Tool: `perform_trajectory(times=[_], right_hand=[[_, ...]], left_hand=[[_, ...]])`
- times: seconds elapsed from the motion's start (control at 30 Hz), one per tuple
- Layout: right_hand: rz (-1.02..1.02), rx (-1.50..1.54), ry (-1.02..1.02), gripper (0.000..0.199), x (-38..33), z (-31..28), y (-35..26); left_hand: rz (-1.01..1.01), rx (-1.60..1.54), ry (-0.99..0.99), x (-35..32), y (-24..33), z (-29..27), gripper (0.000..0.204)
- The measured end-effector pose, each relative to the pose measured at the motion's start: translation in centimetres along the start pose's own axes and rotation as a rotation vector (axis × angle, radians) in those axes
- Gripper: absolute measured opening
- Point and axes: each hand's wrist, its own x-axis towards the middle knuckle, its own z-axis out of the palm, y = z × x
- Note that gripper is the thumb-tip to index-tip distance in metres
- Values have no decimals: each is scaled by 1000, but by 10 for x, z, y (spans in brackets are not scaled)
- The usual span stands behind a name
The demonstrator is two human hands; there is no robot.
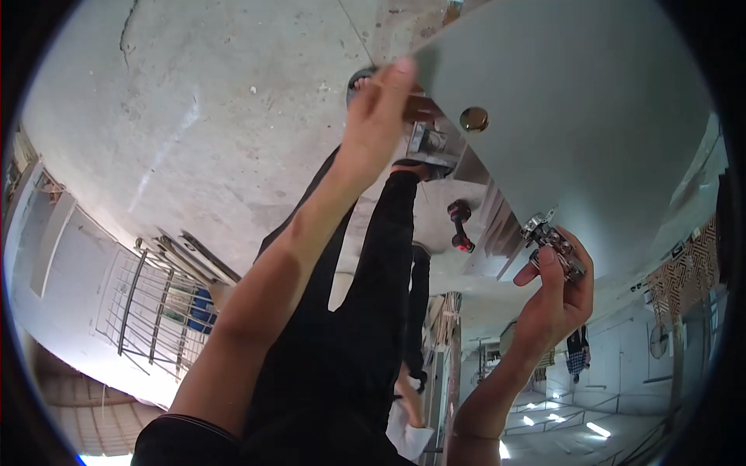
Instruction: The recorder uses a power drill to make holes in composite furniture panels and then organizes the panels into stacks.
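Observation:
A large smooth grey panel (pixel 567 101) fills the upper right, with a small round gold-coloured spot (pixel 474 119) near its left edge. At the panel's upper left corner is my left hand (pixel 379 116), slightly blurred. Its fingers are apart, some in shadow beside the edge; whether they touch the panel is unclear. My right hand (pixel 561 283) is closed around several shiny metal cabinet hinges (pixel 553 245), held by the panel's lower edge. Thumb and fingers hide part of the hinges, so their exact count cannot be read.
A black and red cordless drill (pixel 460 225) lies on the concrete floor (pixel 233 116) below the panel's edge. My sandalled feet stand near a metal piece (pixel 429 141). A wire rack (pixel 155 311) is at the left. Other people are in the background, one in a white top (pixel 408 435).

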Motion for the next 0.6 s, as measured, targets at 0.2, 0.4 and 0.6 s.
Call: perform_trajectory(times=[0.2, 0.4, 0.6], right_hand=[[140, 79, -80, 28, -20, 0, 51], [554, 576, -279, 19, -43, 7, 89], [636, 494, -296, 24, -38, 23, 188]], left_hand=[[-68, 99, 318, -40, -39, -64, 34], [-198, 117, 322, -80, -71, -77, 26], [-186, 183, 306, -86, -93, -59, 27]])
